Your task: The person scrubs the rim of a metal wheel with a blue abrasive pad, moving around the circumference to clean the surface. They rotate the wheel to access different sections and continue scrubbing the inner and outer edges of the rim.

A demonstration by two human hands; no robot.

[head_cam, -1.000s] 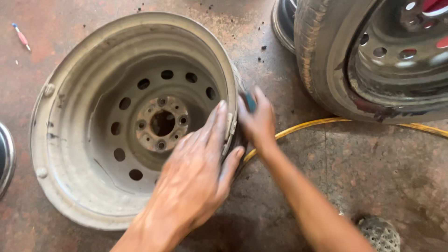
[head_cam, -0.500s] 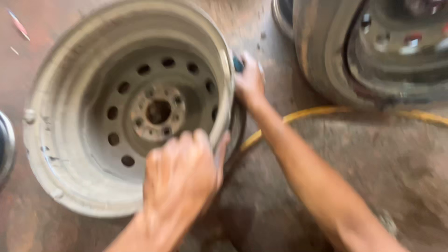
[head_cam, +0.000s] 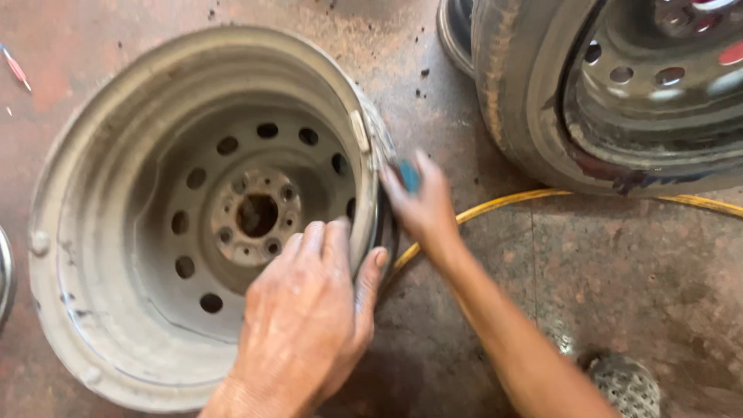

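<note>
A bare grey steel wheel rim (head_cam: 116,232) lies flat on the concrete floor, hub holes showing. My left hand (head_cam: 309,317) rests palm down on the rim's near right edge, fingers spread over the lip. My right hand (head_cam: 422,205) is against the rim's outer right side, closed on a small blue object (head_cam: 409,176) that is blurred. The hand and the object look motion-blurred.
A tyre mounted on a steel wheel (head_cam: 619,93) stands at the upper right. A yellow hose (head_cam: 542,197) runs across the floor under my right arm. A round perforated metal piece (head_cam: 627,383) lies at the lower right. A red pen-like item (head_cam: 15,66) is far left.
My right hand has slid along the rim's outer edge with the blue object. My left hand has shifted along the near edge; the view moved slightly.
</note>
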